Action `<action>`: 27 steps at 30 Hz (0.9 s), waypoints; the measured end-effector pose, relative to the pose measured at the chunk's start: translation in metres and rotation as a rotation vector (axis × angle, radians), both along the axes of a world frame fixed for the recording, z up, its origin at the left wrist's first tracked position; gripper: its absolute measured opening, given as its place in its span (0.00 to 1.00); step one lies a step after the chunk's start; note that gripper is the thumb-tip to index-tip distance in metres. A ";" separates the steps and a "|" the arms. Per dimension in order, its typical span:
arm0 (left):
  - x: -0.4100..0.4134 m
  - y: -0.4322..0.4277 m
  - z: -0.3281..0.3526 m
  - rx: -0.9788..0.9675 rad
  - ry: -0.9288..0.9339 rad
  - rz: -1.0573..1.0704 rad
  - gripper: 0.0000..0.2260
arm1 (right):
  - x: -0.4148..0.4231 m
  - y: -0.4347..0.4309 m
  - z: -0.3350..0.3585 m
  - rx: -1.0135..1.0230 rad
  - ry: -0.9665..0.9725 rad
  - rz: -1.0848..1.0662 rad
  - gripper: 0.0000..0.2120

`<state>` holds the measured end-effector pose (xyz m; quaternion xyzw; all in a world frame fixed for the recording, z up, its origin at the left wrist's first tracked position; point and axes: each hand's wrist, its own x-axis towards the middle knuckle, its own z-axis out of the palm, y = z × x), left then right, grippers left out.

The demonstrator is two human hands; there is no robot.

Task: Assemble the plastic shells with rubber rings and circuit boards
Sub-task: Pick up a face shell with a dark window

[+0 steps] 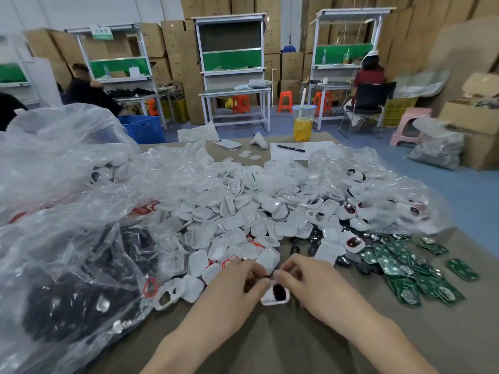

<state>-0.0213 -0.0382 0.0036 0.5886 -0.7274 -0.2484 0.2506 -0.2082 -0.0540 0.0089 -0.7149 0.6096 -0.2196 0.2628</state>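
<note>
A white plastic shell [272, 300] holding a black oval insert [279, 291] is pinched between left hand [237, 279] and right hand [306, 279], on the table [270, 344]. Piled white shells [243, 217] lie just beyond it; green circuit boards [405, 268] are heaped to the right.

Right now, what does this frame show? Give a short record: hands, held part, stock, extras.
left hand: fingers pinch the white shell
right hand: fingers pinch the same shell
white shell: between both hands, dark oval facing up
shell pile: behind the hands
circuit boards: green, right of the hands
clear bag: dark parts, left
far end: drink cup, phone, marker
</note>
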 end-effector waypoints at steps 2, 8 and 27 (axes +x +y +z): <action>0.004 0.003 0.002 -0.035 0.085 0.028 0.04 | -0.006 -0.001 0.002 -0.049 -0.070 -0.031 0.08; 0.016 -0.006 0.005 -0.360 -0.078 0.056 0.08 | -0.020 -0.032 0.009 -0.292 -0.145 -0.132 0.06; 0.016 -0.083 -0.005 -0.498 -0.412 -0.156 0.14 | -0.015 -0.098 -0.012 -0.503 0.135 -0.165 0.09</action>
